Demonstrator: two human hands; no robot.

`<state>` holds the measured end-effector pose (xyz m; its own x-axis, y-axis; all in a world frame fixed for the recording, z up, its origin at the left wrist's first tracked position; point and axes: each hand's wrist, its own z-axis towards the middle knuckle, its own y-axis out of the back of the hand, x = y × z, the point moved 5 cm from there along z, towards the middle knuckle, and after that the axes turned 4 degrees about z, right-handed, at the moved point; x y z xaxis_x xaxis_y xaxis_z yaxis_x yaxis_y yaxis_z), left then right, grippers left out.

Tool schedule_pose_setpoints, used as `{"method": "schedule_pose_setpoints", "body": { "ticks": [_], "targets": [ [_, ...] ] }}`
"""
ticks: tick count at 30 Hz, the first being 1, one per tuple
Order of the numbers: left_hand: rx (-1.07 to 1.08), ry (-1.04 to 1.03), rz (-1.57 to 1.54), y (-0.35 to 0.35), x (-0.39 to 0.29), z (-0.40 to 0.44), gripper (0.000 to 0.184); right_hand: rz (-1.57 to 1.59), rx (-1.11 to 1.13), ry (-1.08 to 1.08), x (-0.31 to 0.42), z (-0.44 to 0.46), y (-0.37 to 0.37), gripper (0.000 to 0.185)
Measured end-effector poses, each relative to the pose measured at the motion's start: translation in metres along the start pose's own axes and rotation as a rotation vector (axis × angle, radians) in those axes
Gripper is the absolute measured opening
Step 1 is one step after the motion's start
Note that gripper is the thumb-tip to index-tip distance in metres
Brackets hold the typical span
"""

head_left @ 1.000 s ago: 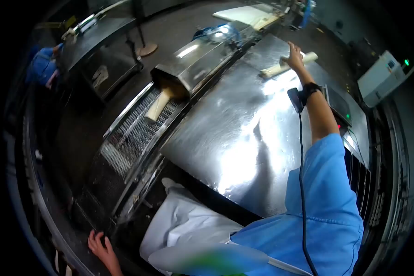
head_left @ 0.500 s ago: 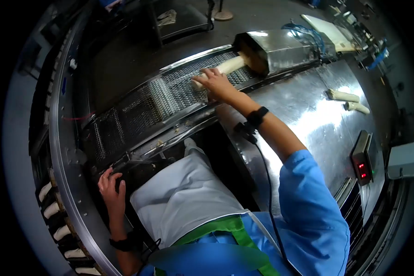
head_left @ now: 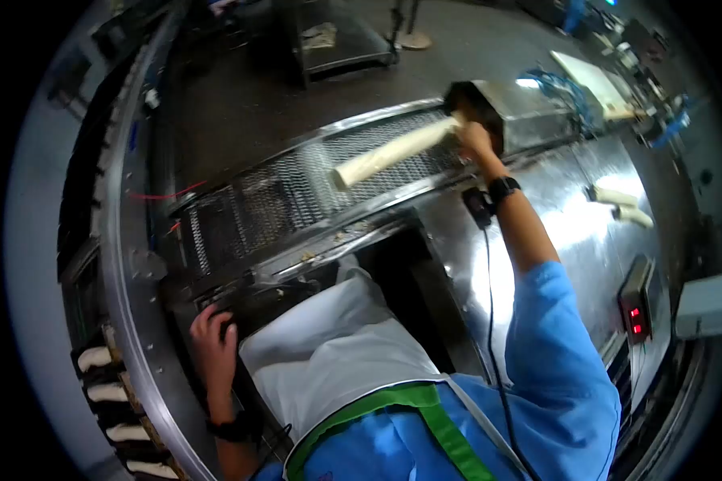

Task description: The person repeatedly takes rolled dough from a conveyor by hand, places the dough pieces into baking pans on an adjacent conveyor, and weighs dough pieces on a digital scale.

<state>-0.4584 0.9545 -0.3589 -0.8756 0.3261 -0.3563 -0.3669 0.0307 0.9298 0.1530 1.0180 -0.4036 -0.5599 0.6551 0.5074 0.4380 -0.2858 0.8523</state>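
Observation:
A long pale dough roll lies slantwise on the mesh conveyor, its far end at the dark mouth of a metal housing. There my right hand closes on that far end of the dough; its fingers are blurred and partly hidden. My left hand holds nothing. Its fingers are apart and slightly bent, close to the conveyor's lower left end.
Two short dough pieces lie on the steel table at right, near a box with a red display. Several pale pieces sit in holders along the left rail. A cable hangs by my right wrist.
My right hand has moved up and right, from the dough's near end to the housing mouth. More of the dough roll shows. The left hand stays in much the same place.

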Motion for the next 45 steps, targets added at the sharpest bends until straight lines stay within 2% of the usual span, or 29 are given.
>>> {"method": "schedule_pose_setpoints", "body": {
  "ticks": [1, 2, 3, 5, 7, 8, 9, 11, 13, 14, 15, 16, 17, 19, 21, 22, 29, 31, 32, 33, 34, 35, 36, 37, 38, 39, 41, 43, 45],
  "targets": [
    [0.008, -0.047, 0.004, 0.001, -0.013, 0.010, 0.018, 0.027, 0.047, -0.072, -0.010, 0.015, -0.008, 0.045],
    [0.008, -0.092, -0.013, 0.000, -0.026, 0.020, 0.018, 0.057, -0.035, -0.012, -0.016, 0.022, -0.013, 0.048],
    [-0.021, -0.130, -0.077, 0.002, -0.042, 0.028, 0.018, 0.305, -0.065, 0.061, -0.032, 0.039, -0.031, 0.054],
    [-0.045, -0.192, -0.124, -0.009, -0.053, 0.046, 0.018, 0.130, -0.136, -0.021, -0.022, 0.044, -0.035, 0.047],
    [0.021, -0.202, -0.159, -0.018, -0.064, 0.059, 0.018, 0.188, -0.189, -0.052, -0.003, 0.031, -0.029, 0.060],
    [0.011, -0.216, -0.153, -0.018, -0.068, 0.063, 0.018, 0.110, -0.311, -0.070, 0.002, 0.032, -0.029, 0.064],
    [0.008, -0.240, -0.141, -0.016, -0.075, 0.068, 0.019, 0.118, -0.303, -0.060, 0.012, 0.040, -0.038, 0.064],
    [0.009, -0.245, -0.153, -0.012, -0.076, 0.069, 0.019, -0.084, -0.393, -0.149, 0.010, 0.045, -0.044, 0.063],
    [0.047, -0.228, -0.149, -0.009, -0.071, 0.070, 0.020, 0.324, -0.195, -0.052, 0.018, 0.046, -0.057, 0.035],
    [0.059, -0.224, -0.144, -0.007, -0.064, 0.070, 0.020, 0.505, -0.222, -0.117, 0.045, 0.009, -0.045, 0.032],
    [0.038, -0.213, -0.145, -0.005, -0.057, 0.067, 0.020, 0.525, -0.227, -0.137, 0.026, 0.040, -0.067, 0.029],
    [0.065, -0.157, -0.156, -0.003, -0.053, 0.060, 0.019, 0.734, -0.266, -0.031, 0.049, 0.012, -0.055, 0.028],
    [0.088, -0.131, -0.131, -0.006, -0.044, 0.054, 0.018, 0.734, -0.081, 0.208, 0.073, -0.010, -0.037, 0.028],
    [0.110, -0.029, -0.112, -0.006, -0.030, 0.041, 0.018, 0.933, -0.125, 0.482, 0.094, -0.045, -0.030, 0.040],
    [0.126, 0.000, -0.119, -0.004, -0.021, 0.032, 0.018, 0.624, -0.124, 0.633, 0.109, -0.077, -0.020, 0.051],
    [0.132, -0.001, -0.118, -0.004, -0.018, 0.030, 0.018, 0.586, -0.134, 0.729, 0.119, -0.098, -0.012, 0.052],
    [0.071, -0.023, -0.092, 0.000, -0.016, 0.023, 0.018, 0.407, -0.026, 0.836, 0.129, -0.125, -0.029, 0.054],
    [-0.018, -0.049, -0.104, 0.014, -0.008, 0.017, 0.019, 0.219, -0.052, 0.663, 0.126, -0.123, -0.034, 0.056],
    [-0.087, -0.064, -0.062, 0.019, -0.001, 0.013, 0.018, 0.133, -0.002, 0.639, 0.119, -0.114, -0.035, 0.056],
    [-0.089, 0.002, -0.072, 0.027, 0.007, 0.006, 0.018, 0.098, 0.151, 0.541, 0.119, -0.112, -0.034, 0.055],
    [-0.135, 0.014, -0.077, 0.028, 0.017, 0.001, 0.018, -0.108, 0.098, 0.674, 0.083, -0.087, -0.043, 0.055],
    [-0.148, 0.067, -0.068, 0.031, 0.025, -0.004, 0.017, 0.245, 0.323, 0.445, 0.025, -0.043, -0.067, 0.051],
    [-0.173, 0.110, -0.076, 0.035, 0.036, -0.011, 0.017, 0.582, 0.518, 0.177, 0.065, -0.103, -0.037, 0.043],
    [-0.190, 0.159, -0.086, 0.035, 0.055, -0.016, 0.017, 0.706, 0.613, 0.162, 0.086, -0.114, -0.045, 0.037],
    [-0.209, 0.172, -0.109, 0.038, 0.069, -0.021, 0.016, 0.681, 0.673, 0.155, 0.107, -0.124, -0.039, 0.033],
    [-0.233, 0.183, -0.111, 0.036, 0.082, -0.029, 0.016, 0.658, 0.619, 0.182, 0.118, -0.128, -0.041, 0.032],
    [-0.297, 0.223, -0.067, 0.036, 0.110, -0.042, 0.016, 0.740, 0.664, 0.281, 0.160, -0.131, -0.042, 0.030],
    [-0.319, 0.244, -0.103, 0.050, 0.125, -0.045, 0.016, 0.835, 0.621, 0.393, 0.232, -0.163, -0.021, 0.023],
    [-0.350, 0.312, -0.089, 0.062, 0.138, -0.058, 0.017, 0.966, 0.583, 0.523, 0.284, -0.195, -0.003, 0.027]
  ]
}}
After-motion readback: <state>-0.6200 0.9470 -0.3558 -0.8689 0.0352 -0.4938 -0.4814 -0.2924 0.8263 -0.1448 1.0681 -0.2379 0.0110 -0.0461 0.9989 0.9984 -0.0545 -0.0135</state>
